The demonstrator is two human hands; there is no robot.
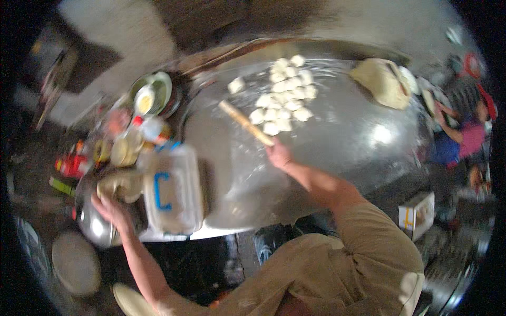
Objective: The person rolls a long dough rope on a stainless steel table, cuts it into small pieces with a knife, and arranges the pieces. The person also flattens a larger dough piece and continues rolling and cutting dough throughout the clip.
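A wooden rolling pin [246, 123] is gripped at its near end by my right hand [280, 154], over a metal work surface [332, 146]. Just beyond the pin lie several small pieces of dough [284, 93] in a cluster, with one piece [236, 85] apart on the left. At the far right rests a large mass of dough [381, 83]. My left hand [112, 213] is at the left, touching a pale, curved, blurred thing [122, 185] over a round metal container [95, 227]; what it is, I cannot tell.
A lidded plastic box [176, 189] stands at the surface's left edge. Beyond it are blurred jars [125, 150] and a bowl [162, 93] holding a smaller white bowl [145, 100]. Another person [462, 134] works at the far right. A white carton [416, 215] is at the lower right.
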